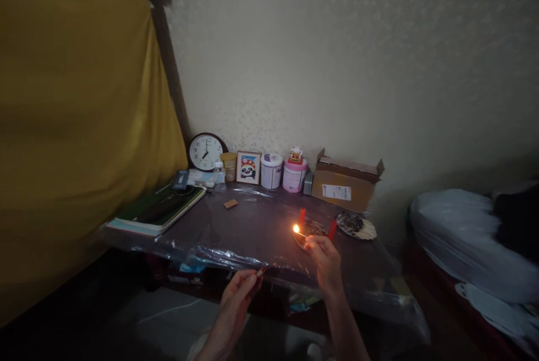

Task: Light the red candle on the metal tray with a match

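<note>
My right hand (327, 265) pinches a lit match (302, 234), its bright flame at the left end. Right behind the flame stands a red candle (302, 215); whether the flame touches it I cannot tell. A second red candle (332, 230) rises just beyond my right fingers. Between the two candles lies a dish (315, 229) with dark contents, partly covered by my hand. Lower and to the left, at the table's front edge, my left hand (236, 293) is closed on a small, thin matchbox (261, 272), seen edge-on.
A plastic-covered table (252, 232) carries a flat brown piece (230, 204), books (162, 209) and a plate of dark and pale bits (356, 225). Along the wall stand a clock (206, 151), a framed panda picture (248, 168), tins (272, 171) and a cardboard box (347, 184).
</note>
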The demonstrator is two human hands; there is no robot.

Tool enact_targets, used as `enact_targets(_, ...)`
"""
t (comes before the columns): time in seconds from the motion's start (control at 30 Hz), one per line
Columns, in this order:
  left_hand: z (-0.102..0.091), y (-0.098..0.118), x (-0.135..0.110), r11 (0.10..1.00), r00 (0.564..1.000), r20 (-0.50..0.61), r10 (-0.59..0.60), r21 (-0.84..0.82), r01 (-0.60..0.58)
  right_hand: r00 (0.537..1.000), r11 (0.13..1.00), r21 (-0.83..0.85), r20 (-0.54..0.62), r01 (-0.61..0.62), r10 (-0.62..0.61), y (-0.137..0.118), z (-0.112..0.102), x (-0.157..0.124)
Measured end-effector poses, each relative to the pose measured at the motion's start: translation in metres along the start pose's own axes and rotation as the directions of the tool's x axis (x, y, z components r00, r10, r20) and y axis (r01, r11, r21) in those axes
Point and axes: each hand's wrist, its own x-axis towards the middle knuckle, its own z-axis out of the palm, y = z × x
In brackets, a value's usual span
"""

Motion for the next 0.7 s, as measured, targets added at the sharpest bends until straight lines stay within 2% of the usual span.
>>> enact_targets(0.13,0.001,-0.001,0.001,1.000,1.000,-0.023,-0.003,0.014,0.003,0.999,0.998,0.048,0.024,-0.034,0.033,0.001,-0.001,0.004)
enact_targets(0.3,0.004,-0.001,0.005,1.000,1.000,-0.023,-0.004,0.006,0.004,0.997,0.998,0.012,0.048,-0.059,0.059,-0.008,0.002,0.007)
enact_targets(0.5,0.008,0.001,0.018,1.000,1.000,-0.028,-0.013,0.007,0.013,0.999,0.997,-0.072,0.054,0.005,-0.001,-0.022,0.008,0.014)
enact_targets(0.7,0.019,0.006,0.035,1.000,1.000,-0.010,0.006,0.003,-0.006,0.999,0.992,-0.123,0.038,0.030,-0.026,-0.023,0.008,0.030)
